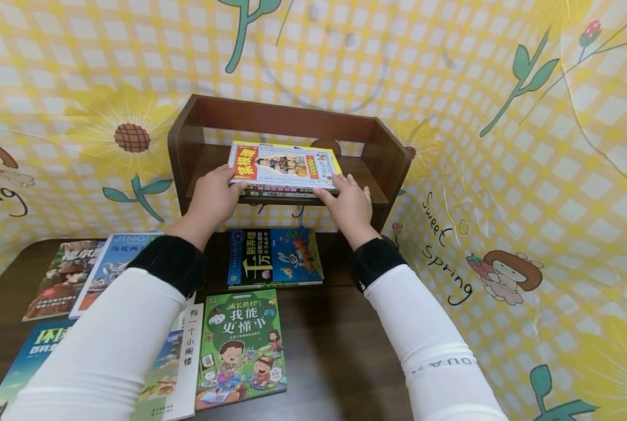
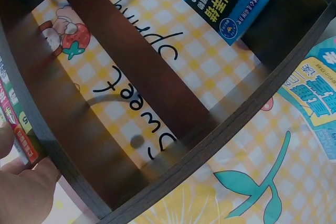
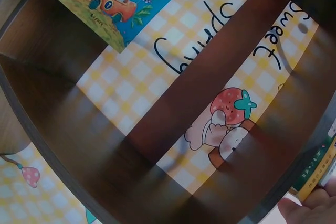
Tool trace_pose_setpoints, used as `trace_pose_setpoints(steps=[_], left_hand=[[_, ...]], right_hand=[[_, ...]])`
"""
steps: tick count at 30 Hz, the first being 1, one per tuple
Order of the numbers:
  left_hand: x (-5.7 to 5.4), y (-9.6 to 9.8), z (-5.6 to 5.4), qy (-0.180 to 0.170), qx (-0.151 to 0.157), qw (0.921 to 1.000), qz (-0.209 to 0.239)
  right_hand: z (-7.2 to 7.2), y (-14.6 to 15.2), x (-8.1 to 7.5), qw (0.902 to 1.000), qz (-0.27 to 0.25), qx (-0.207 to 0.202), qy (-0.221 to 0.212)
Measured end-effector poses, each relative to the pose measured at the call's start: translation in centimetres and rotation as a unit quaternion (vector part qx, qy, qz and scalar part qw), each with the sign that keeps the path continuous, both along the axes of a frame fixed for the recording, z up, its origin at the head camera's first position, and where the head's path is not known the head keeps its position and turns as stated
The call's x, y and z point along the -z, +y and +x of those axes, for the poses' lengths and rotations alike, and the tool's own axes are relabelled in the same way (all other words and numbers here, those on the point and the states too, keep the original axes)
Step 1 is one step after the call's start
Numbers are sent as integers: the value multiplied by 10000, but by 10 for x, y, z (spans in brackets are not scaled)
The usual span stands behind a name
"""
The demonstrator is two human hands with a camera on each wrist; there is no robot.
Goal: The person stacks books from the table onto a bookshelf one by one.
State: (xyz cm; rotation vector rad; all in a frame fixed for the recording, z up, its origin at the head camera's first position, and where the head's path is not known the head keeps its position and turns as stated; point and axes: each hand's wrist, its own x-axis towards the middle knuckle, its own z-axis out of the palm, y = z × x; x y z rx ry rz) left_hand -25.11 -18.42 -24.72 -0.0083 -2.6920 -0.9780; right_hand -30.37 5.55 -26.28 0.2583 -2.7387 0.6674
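A small stack of books (image 1: 284,166), with a white, red and yellow cover on top, lies flat at the upper board of a brown wooden shelf (image 1: 276,114). My left hand (image 1: 213,196) grips the stack's left end, thumb along the near edge. At the right end my right hand (image 1: 350,204) holds it the same way. The left wrist view shows part of the left hand (image 2: 29,190) beside the book spines (image 2: 18,119). In the right wrist view, fingertips of the right hand (image 3: 312,208) touch the other end of the spines (image 3: 315,169).
Blue books (image 1: 274,257) lie on the shelf's lower level. In front is a green book (image 1: 242,348), beside a white-edged book (image 1: 187,362). More magazines (image 1: 63,280) spread over the dark table (image 1: 340,351) at left. Patterned yellow cloth (image 1: 476,146) hangs behind and at right.
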Motion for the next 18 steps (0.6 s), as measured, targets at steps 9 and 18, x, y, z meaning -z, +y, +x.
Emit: trace_pose_setpoints(steps=[9,18], left_hand=[[0,1,-3,-85,-60,9999,-81],[0,1,-7,-32,-53,9999,-85]], right_hand=[[-6,1,-3,9999,-11,-19,-123],[-8,0,-3,9997,-126,-31,-190]])
